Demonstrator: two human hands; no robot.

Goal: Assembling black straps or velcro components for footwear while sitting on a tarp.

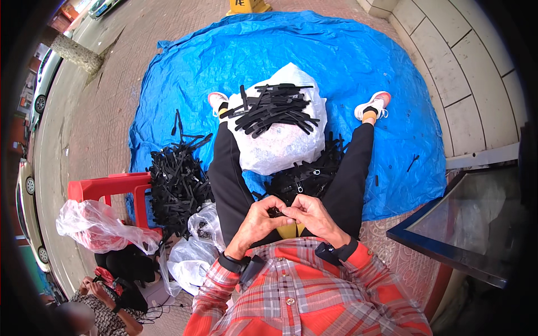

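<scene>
My left hand (259,222) and my right hand (318,217) meet in front of my lap, fingertips pinched close together. Whatever lies between the fingers is too small or hidden to make out. Just beyond them, between my legs, lies a heap of black straps (305,178), some with silvery metal buckles. A stuffed white plastic sack (274,148) stands farther out, with a stack of flat black straps (277,109) on top. To the left of my leg sits a larger heap of black straps (178,187).
A blue tarp (188,73) lies under everything. At left are a red plastic stool (112,183) with a clear bag (92,227) over it, and more plastic bags (193,260). Another person (109,305) sits lower left. A blue-framed panel (448,224) juts in at right.
</scene>
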